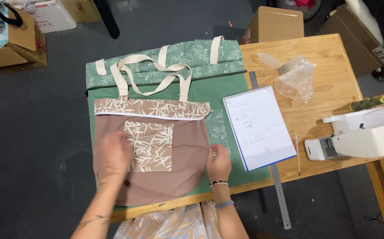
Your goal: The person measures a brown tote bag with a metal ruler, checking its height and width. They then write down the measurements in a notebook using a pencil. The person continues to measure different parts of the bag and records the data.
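Head view looks down on a pale wooden bench whose left part is covered by a green cutting mat. On the mat, toward the near left corner, lies a brown fabric tote bag with a leaf-print top band, a leaf-print front pocket and cream webbing handles; its handles reach onto a folded green leaf-print bag with cream straps along the far edge of the mat. At the right edge of the bench stands a white sewing machine. Just right of the brown bag rests a white spiral notepad with blue edging, partly over a long steel ruler that overhangs the near edge. A crumpled clear plastic bag sits near the far right. The left hand, blurred, lies flat with fingers spread on the bag's left side beside the pocket. The right hand pinches the bag's right edge between thumb and fingers.
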